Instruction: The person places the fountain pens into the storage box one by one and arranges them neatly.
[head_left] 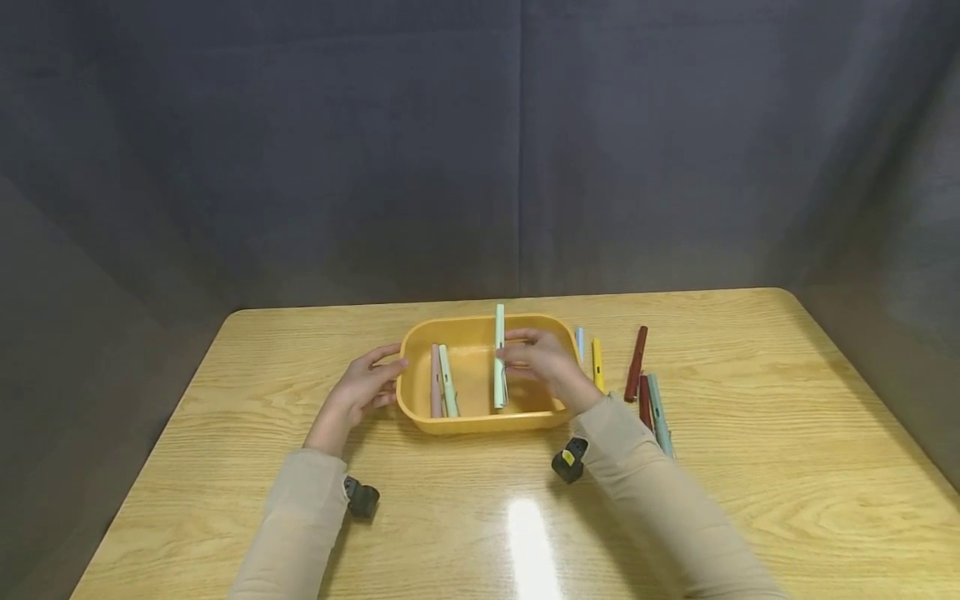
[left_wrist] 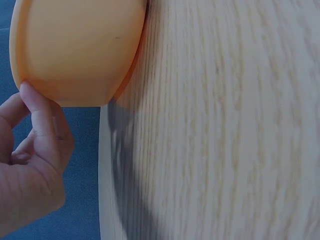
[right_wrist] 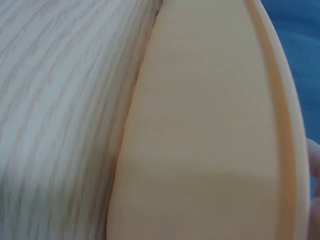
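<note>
Head view: right hand (head_left: 542,360) pinches tilted pen (head_left: 499,329), clip end down; left hand (head_left: 366,383) grips tray (head_left: 480,424); two pens (head_left: 436,381) inside.

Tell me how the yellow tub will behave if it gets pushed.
The yellow tub would likely slide rather than tip, being low and wide on the table. Its smooth, evenly curved wall suggests fairly stiff plastic. The pink pen and the pale green pen beside it may shift, since nothing visible wedges them.
</note>
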